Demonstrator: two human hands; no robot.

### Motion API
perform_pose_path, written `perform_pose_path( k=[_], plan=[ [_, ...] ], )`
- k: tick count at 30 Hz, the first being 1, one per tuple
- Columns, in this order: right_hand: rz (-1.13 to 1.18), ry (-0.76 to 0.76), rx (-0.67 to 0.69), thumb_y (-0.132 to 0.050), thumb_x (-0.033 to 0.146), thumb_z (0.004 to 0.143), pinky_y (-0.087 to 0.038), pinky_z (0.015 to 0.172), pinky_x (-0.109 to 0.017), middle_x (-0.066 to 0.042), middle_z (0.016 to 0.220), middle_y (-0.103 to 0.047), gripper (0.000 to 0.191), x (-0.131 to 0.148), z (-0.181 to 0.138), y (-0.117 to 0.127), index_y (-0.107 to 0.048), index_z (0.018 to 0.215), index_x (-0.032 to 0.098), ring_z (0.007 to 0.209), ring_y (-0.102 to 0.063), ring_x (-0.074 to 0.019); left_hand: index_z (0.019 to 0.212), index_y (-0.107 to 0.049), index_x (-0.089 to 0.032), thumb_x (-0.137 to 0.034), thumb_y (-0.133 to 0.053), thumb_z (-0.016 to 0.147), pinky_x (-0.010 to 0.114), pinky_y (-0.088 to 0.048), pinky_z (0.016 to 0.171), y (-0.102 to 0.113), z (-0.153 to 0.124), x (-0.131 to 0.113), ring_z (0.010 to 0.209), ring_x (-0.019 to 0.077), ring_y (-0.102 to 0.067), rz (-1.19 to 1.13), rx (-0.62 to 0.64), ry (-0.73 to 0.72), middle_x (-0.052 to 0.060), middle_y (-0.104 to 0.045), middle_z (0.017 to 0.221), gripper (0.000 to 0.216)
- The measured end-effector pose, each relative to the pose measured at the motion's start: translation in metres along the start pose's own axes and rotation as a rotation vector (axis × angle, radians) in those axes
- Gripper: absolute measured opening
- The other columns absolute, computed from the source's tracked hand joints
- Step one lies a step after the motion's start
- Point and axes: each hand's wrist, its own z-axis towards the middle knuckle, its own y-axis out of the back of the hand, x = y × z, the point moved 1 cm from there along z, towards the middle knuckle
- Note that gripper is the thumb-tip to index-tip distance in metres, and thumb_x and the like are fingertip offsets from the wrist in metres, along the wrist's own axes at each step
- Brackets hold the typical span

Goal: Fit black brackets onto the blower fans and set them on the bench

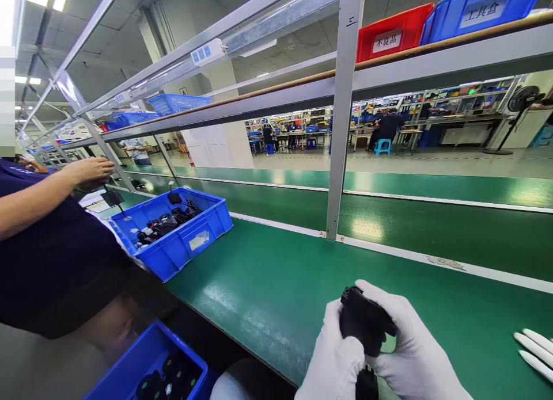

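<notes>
Both my hands wear white gloves and close around one small black plastic part just above the near edge of the green table. My left hand grips its lower left side. My right hand wraps over its top and right side. The underside of the part is hidden by my fingers.
A blue bin of black parts and cables stands on the table at the left. Another blue bin sits low by my knees. A co-worker in a dark shirt works at the left. White sticks lie at the right edge. A metal post rises mid-table.
</notes>
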Motion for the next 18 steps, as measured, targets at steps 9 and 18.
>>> perform_pose_path(
  k=[9, 18],
  plan=[
    [0.026, -0.010, -0.008, -0.070, 0.019, 0.082, -0.064, 0.094, -0.034, -0.005, 0.128, -0.070, 0.069, 0.0057, 0.0014, 0.0005, -0.050, 0.146, 0.034, 0.107, -0.075, -0.0266, 0.138, -0.058, -0.018, -0.024, -0.063, 0.075, 0.037, -0.047, 0.104, 0.0027, -0.0053, -0.0010, 0.118, 0.0301, -0.066, -0.017, 0.049, 0.053, 0.009, -0.075, 0.121, 0.063],
    [0.080, -0.046, -0.075, -0.063, 0.021, 0.083, -0.062, 0.097, -0.036, -0.005, 0.127, -0.071, 0.063, 0.0059, -0.0033, -0.0048, -0.055, 0.144, 0.032, 0.107, -0.074, -0.0260, 0.122, -0.063, -0.020, -0.021, -0.062, 0.076, 0.034, -0.048, 0.095, -0.0013, -0.0045, -0.0004, 0.106, 0.0275, -0.069, 0.044, -0.074, 0.095, 0.006, -0.078, 0.104, 0.046]
  ],
)
